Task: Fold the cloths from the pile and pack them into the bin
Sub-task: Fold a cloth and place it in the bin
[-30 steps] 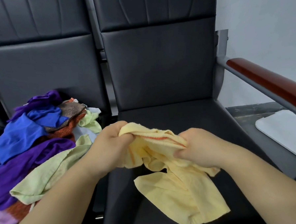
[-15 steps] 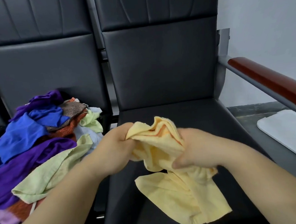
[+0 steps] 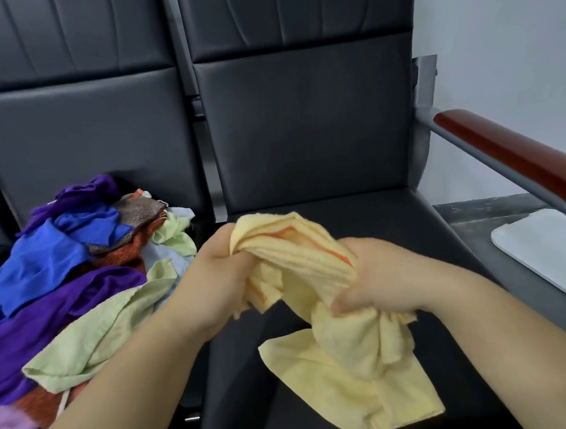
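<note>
At the right edge a white rounded object (image 3: 539,250) is cut off and hard to identify. Fingertips are buried in folds. Both forearms reach over the black seat (image 3: 390,215), left hand (image 3: 213,280) and right hand (image 3: 380,281) close together, fingers curled tight on the bunched yellow cloth (image 3: 341,352), whose tail drapes onto the seat. The pile (image 3: 69,291) lies leftward.
</note>
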A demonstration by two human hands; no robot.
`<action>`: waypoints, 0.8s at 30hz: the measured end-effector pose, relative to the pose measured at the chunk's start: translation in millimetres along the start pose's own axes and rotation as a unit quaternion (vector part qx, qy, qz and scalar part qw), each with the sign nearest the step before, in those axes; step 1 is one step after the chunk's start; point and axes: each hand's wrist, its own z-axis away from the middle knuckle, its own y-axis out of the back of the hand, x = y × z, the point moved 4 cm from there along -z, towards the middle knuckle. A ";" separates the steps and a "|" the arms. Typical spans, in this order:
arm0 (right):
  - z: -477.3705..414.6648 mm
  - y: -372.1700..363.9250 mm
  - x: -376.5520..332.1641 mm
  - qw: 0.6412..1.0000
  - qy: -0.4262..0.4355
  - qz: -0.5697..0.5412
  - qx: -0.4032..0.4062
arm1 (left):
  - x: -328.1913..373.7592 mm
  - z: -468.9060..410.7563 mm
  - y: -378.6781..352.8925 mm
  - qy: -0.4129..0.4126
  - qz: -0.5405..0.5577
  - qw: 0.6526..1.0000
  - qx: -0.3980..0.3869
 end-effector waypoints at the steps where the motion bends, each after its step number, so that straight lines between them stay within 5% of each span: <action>1: -2.6 -1.0 1.9 0.997 -0.012 0.067 0.020 | 0.9 0.1 -2.1 0.004 0.042 0.999 0.005; 4: -4.8 6.9 5.7 0.996 -0.027 -0.003 0.090 | 1.8 2.1 -10.7 0.028 0.103 0.993 -0.059; 8: 3.4 16.9 -0.6 0.961 0.003 -0.251 0.113 | -1.0 2.5 -12.2 0.008 -0.225 0.968 -0.113; 10: 8.8 15.1 -8.6 0.957 0.043 -0.279 0.067 | -1.7 0.5 -8.1 0.014 -0.212 0.973 -0.092; 12: 9.6 12.0 -6.9 0.976 0.032 -0.213 0.041 | -0.6 -0.9 -1.3 0.010 -0.126 0.990 -0.054; 16: -0.3 9.1 -1.9 0.990 -0.023 0.109 0.084 | 7.7 2.3 -5.1 -0.004 0.053 0.997 -0.049; 18: -3.5 12.5 0.5 0.989 -0.038 0.055 0.131 | 9.4 5.5 -12.8 0.005 0.088 0.991 -0.096; 22: 1.6 16.3 1.7 0.968 -0.025 -0.202 0.145 | 2.8 2.0 -11.7 -0.015 -0.267 0.958 -0.104; 24: 5.5 12.8 -3.3 0.964 0.016 -0.252 0.082 | -0.1 -1.4 -4.5 -0.009 -0.293 0.954 -0.059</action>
